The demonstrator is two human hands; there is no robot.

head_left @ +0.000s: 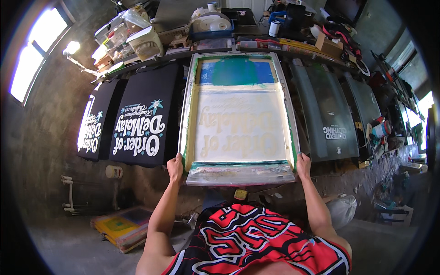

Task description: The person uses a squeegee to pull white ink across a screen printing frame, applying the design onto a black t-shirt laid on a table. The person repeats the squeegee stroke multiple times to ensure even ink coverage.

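Observation:
A wide screen-printing frame point(192, 101) lies in front of me over the printing stations, with pale mesh showing faint mirrored lettering and a blue and green band across its far end. My left hand point(175, 166) is closed on the frame's left side near the front corner. My right hand point(302, 165) grips the opposite side at about the same height. Left of the frame, black shirts point(144, 114) with white and light-blue prints lie stretched on platens. Whatever is under the frame is hidden by it.
Bare dark platens point(321, 128) stand to the right, beside clutter along the wall. A back shelf holds bins point(142, 43), a white container and tools. A lamp point(72, 48) is at left. Stacked screens point(117, 224) lie on the floor, and a white sack point(343, 211) is at lower right.

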